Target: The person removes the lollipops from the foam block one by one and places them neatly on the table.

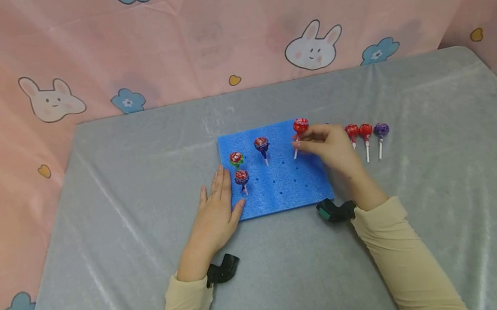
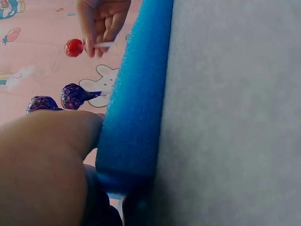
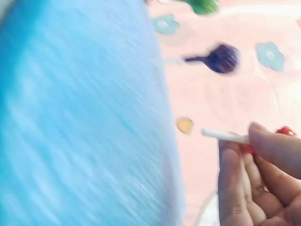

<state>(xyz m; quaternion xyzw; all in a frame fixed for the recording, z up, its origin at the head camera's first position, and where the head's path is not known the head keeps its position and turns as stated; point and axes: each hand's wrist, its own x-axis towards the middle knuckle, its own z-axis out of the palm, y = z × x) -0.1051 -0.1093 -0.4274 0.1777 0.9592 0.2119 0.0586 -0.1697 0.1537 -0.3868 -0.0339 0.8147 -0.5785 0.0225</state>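
A blue foam board (image 1: 260, 207) dotted with several small holes lies on the table. Along its left edge rests my left hand (image 1: 213, 217), fingers straight and thumb at the near left corner. Thumb and fingertips of my right hand (image 1: 336, 148) pinch a red lollipop (image 1: 300, 125) over the board's far right part, candy up; its white stick (image 3: 218, 134) points down, clear of the foam in the right wrist view. Three lollipops stand in the board: one with a green wrapper (image 1: 236, 158), a purple-wrapped one (image 1: 241, 178) near the left hand, and another purple one (image 1: 261, 144) farther back.
Right of the board, a red lollipop (image 1: 366, 130), a second red one (image 1: 351, 131) and a purple one (image 1: 381, 130) lie on the grey cloth (image 1: 442, 161). My right hand partly hides that row. A pink curtain (image 1: 188, 53) hangs behind the table.
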